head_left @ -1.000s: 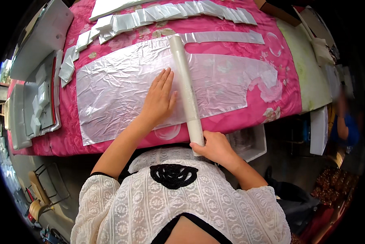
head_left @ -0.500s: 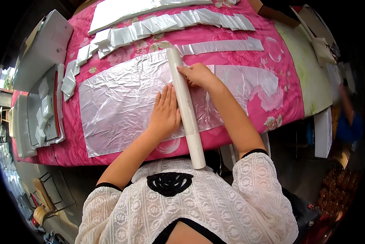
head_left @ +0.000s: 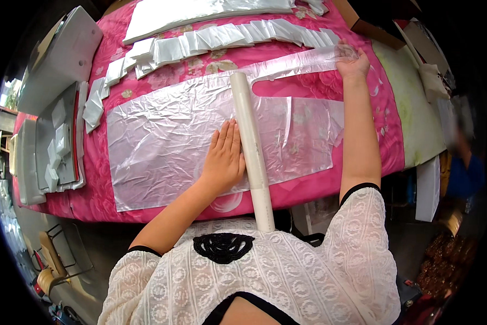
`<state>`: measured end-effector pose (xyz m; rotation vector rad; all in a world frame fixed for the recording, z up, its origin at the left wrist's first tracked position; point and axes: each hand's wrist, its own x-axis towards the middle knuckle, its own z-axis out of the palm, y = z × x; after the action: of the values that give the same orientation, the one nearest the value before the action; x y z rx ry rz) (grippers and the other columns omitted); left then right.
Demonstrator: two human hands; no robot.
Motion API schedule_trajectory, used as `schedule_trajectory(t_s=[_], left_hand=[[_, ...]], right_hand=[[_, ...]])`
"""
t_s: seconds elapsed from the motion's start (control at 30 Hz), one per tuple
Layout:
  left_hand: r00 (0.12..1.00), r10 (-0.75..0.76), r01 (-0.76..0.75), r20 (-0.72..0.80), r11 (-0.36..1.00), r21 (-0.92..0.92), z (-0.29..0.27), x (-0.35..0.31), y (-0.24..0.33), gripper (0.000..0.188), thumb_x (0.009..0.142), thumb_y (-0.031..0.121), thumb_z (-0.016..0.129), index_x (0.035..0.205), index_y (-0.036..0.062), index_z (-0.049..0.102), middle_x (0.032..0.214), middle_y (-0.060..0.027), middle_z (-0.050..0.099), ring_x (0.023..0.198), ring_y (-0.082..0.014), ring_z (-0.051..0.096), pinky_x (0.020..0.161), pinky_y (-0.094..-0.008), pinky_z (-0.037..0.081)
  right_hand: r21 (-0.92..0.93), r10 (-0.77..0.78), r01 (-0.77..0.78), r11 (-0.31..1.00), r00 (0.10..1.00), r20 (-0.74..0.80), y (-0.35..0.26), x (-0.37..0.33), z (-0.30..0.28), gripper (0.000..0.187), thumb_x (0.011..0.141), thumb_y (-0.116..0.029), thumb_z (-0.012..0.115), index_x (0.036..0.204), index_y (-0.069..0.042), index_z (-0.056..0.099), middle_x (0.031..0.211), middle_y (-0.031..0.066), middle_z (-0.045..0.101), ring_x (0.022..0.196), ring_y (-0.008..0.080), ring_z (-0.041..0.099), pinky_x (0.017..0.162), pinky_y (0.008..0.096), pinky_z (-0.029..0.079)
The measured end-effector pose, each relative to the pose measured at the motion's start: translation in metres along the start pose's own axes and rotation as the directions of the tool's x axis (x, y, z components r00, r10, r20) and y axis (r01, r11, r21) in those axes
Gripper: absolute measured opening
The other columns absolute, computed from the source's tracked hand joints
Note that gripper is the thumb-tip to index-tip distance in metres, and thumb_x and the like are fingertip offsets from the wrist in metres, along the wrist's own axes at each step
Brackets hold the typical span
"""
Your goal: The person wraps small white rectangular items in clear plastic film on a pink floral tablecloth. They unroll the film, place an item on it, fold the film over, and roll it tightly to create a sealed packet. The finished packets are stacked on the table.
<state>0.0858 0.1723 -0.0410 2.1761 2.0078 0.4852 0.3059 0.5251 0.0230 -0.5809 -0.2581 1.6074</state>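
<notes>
A thin, see-through plastic bag (head_left: 162, 146) with long handle straps lies creased and spread on a pink flowered cloth (head_left: 94, 189). Across it runs a white plastic pipe (head_left: 252, 146), its near end sticking out past the table edge against my shirt. My left hand (head_left: 225, 156) is open, laid flat on the bag with its fingers together, right beside the pipe. At the far right my right hand (head_left: 354, 62) is closed on the end of the bag's upper strap. Part of the lower strap is hidden by my right forearm.
Beyond the bag lies a curved row of small folded white plastic bundles (head_left: 211, 39), with a larger white stack (head_left: 200, 15) behind it. White foam boxes (head_left: 72, 54) stand at the left; one holds more bundles. A cardboard box (head_left: 365, 21) sits at the far right corner.
My right hand has left the pipe and moved right and away to the upper strap's end. The upper strap looks spread wider. My left hand stays flat beside the pipe.
</notes>
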Motion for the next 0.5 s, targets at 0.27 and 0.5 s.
schedule_trajectory(t_s=[0.27,0.5], left_hand=[[0.997,-0.019,0.014,-0.081,0.998,-0.064,-0.003,-0.001,-0.001,0.063,0.082,0.017,0.042,0.136,-0.0071,0.02,0.143,-0.0247,0.019,0.134,-0.0378,0.015,0.109,-0.0459,0.014],[0.998,0.058,-0.06,-0.016,0.985,-0.163,-0.045,-0.061,-0.029,0.058,0.076,0.011,0.055,0.13,0.0014,0.036,0.137,-0.0218,0.028,0.128,-0.0377,0.027,0.104,-0.0468,0.023]], right_hand=[[-0.61,0.192,0.409,0.679,0.703,0.685,0.116,-0.169,0.106,0.059,0.088,-0.035,0.055,0.131,0.002,0.038,0.121,0.0144,0.053,0.109,0.0196,0.051,0.096,0.0289,0.036],[-0.527,0.737,0.847,0.072,0.31,0.6,0.296,-0.304,0.065,0.083,0.077,-0.053,0.056,0.134,0.002,0.03,0.137,0.0312,0.026,0.13,0.0459,0.019,0.106,0.0505,0.018]])
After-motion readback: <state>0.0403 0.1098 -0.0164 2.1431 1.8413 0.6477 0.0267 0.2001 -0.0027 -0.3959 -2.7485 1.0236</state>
